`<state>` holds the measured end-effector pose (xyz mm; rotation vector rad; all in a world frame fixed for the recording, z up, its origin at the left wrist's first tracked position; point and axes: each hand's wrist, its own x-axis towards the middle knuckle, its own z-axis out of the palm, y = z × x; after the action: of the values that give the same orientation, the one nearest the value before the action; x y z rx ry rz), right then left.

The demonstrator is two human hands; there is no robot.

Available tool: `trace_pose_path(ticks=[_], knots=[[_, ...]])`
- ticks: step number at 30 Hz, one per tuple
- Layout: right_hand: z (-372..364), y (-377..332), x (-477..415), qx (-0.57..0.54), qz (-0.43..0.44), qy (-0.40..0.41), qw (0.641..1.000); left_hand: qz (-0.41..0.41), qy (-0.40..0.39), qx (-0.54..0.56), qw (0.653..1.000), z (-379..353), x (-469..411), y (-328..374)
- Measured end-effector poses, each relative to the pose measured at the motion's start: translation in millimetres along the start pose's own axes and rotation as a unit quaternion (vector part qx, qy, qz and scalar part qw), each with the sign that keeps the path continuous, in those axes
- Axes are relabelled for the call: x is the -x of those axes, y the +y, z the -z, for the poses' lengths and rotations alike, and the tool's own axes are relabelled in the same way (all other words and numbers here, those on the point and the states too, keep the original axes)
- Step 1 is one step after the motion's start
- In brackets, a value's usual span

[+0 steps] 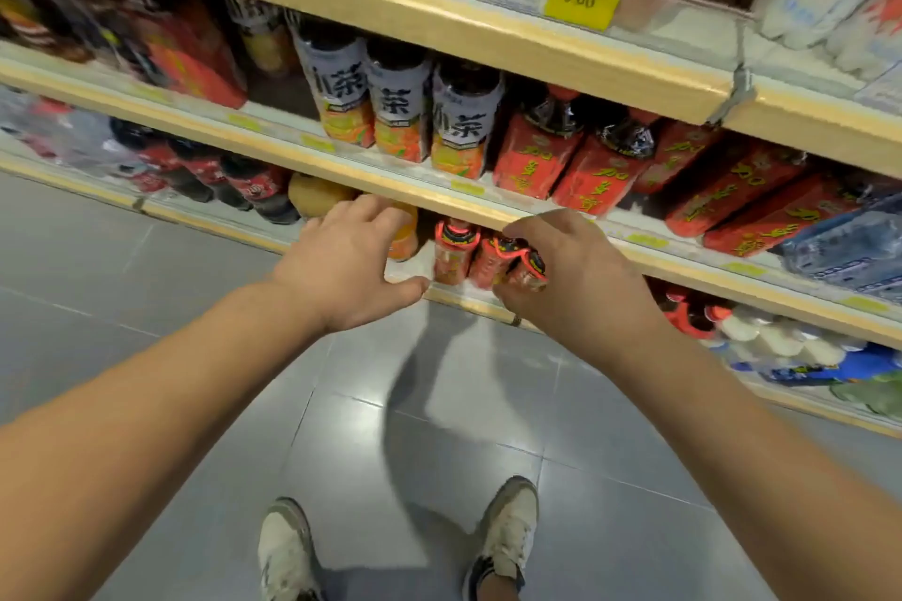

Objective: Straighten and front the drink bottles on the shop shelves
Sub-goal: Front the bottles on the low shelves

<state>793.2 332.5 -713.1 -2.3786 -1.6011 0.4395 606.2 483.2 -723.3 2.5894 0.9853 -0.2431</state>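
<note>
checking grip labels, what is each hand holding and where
The right hand grips a small red bottle round its upper body; the left hand holds nothing.

Illumination: bright, diffuse, from overhead. The grey floor shows a soft sheen and dark, soft-edged shadows of the arms. Motion blur smears the bottles at left and top right. Wide-angle distortion curves the shelf edge toward the frame borders
</note>
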Motion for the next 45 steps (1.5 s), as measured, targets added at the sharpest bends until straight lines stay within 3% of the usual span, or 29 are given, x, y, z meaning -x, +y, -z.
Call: trace_pose_path(ticks=[11,19,32,38,45], knots=[[-25,-205,-37,-0.030,0.009,-0.009,0.999,0.037,0.007,0.005,0.999,77,96,-169],[-38,-296,-70,-0.049,0.058,0.009,0.997,0.061,0.016,-0.008,0.998,108,119,-249],[-60,-327,-166,-0.034,0.049,-0.043,0.997,0.072,-0.010,-0.018,0.997,122,52,-317],[-69,-333,-204,-0.043,0.031,-0.047,0.997,0.059,0.014,0.004,0.998,128,11,-341],[-89,-348,-227,-0.067,-0.017,-0.052,0.996,0.028,-0.032,-0.008,0.999,116,-16,-378]])
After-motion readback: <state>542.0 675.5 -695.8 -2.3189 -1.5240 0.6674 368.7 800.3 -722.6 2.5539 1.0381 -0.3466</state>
